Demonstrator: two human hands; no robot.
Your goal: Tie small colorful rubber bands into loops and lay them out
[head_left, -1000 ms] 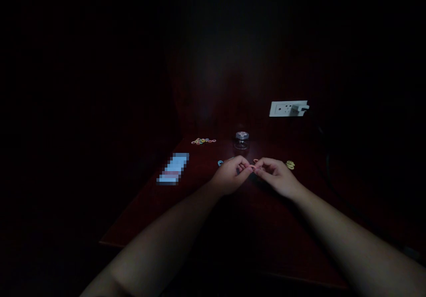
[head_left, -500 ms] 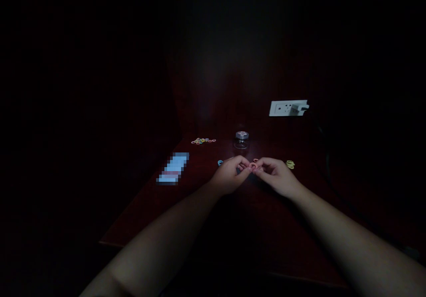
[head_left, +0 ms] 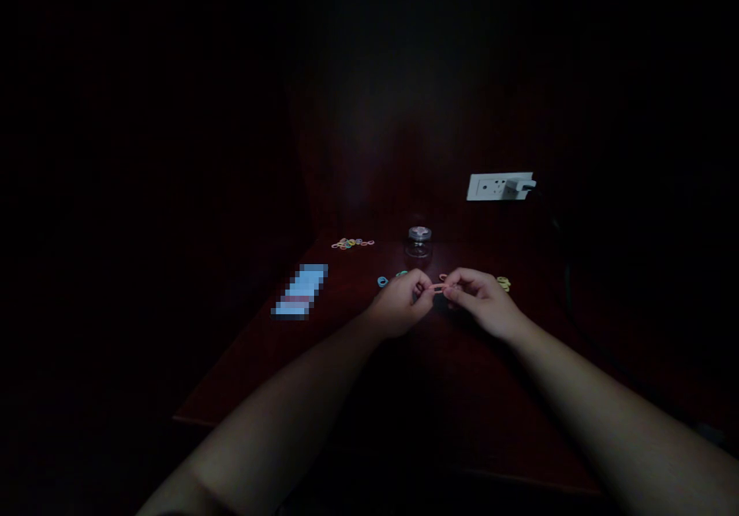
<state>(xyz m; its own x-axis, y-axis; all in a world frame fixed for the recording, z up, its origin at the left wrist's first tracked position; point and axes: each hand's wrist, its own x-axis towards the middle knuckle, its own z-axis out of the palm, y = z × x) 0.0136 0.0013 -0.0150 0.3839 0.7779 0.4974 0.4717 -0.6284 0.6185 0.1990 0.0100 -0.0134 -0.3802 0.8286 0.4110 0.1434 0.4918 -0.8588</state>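
Between my two hands a pink hair tie is stretched into a narrow loop above the table. My left hand pinches its left end, and my right hand pinches the other. Another pink hair tie lies just behind my right fingertips, partly hidden. Blue hair ties and a green one rest beyond my left hand. Yellow hair ties sit to the right of my right hand, which covers part of them.
A clear lidded jar stands behind my hands. A mixed pile of hair ties lies at the back left. On the left is a blurred lit phone. A wall socket with a plug and cable is at the right of the dark red table.
My hands have moved slightly apart, pulling the pink hair tie from a round ring into a long, thin loop. More of the green hair tie shows behind my left hand.
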